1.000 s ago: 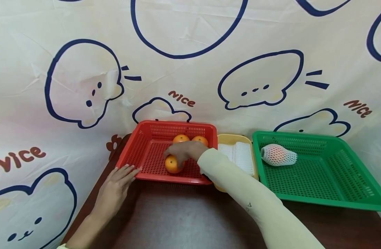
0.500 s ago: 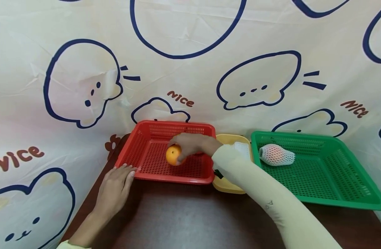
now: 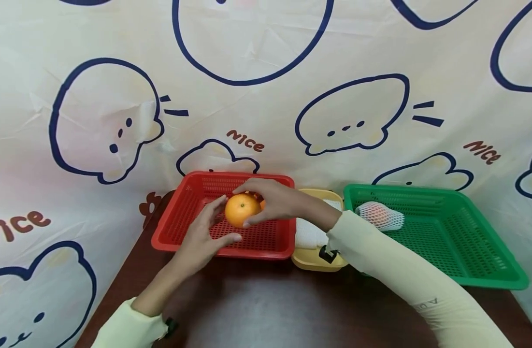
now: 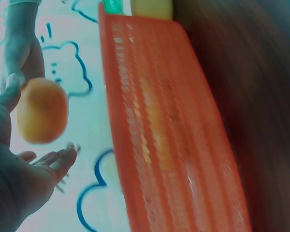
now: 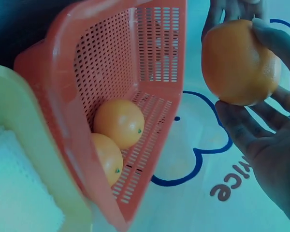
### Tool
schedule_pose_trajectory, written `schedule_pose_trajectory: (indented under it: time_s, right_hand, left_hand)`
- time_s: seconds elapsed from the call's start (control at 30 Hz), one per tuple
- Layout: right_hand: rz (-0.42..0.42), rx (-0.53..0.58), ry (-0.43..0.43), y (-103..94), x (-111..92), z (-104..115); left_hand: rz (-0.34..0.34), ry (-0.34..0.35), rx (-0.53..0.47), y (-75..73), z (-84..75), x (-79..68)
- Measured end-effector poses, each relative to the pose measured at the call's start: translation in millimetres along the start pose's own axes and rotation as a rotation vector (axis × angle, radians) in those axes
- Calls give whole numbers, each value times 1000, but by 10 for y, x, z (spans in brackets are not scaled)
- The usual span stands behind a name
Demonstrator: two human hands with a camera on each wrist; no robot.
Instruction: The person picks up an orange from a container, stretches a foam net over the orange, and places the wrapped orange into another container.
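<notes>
An orange [image 3: 241, 210] is raised over the red basket [image 3: 161, 239], pinched between the thumb and fingers of my right hand [image 3: 276, 199]. My left hand [image 3: 201, 241] is spread beside the orange, thumb apart from the fingers, its fingertips close to the fruit's left side. In the left wrist view a gap shows between the left fingers and the orange [image 4: 42, 111]. Down in the red basket, the right wrist view shows two more oranges, one [image 5: 119, 124] lying against the other [image 5: 107, 159]; in the head view my right hand mostly covers them.
Right of the red basket stands a yellow tray [image 3: 315, 263] with white foam nets [image 3: 308, 234]. Beyond it a green basket [image 3: 452, 241] holds a pinkish fruit [image 3: 379, 216] in a white foam net. A printed cloth [image 3: 231, 111] hangs behind the dark table [image 3: 266, 309].
My right hand has lifted the orange up out of the red basket. My left hand has left the basket's front left rim and moved right and up beside the orange.
</notes>
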State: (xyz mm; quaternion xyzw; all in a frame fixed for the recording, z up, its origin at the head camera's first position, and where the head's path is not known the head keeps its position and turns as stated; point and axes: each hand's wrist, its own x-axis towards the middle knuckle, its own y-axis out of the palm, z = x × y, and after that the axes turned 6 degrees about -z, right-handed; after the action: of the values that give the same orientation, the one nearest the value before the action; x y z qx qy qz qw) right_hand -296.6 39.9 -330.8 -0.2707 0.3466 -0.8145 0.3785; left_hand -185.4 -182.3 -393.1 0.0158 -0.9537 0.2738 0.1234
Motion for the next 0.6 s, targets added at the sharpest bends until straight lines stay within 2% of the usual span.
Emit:
schedule_pose_trajectory:
  time_s: [0.1,0.33,0.6]
  right_hand:
    - [-48,16,11,-51,-122,5]
    - [-101,62,61,-156,-345,39]
    - [-173,97,194,-168,-781,33]
  left_hand:
    - [6,25,-65,128,-111,67]
    - [-21,104,-124,255,-278,118]
    - [75,166,-144,419,-415,93]
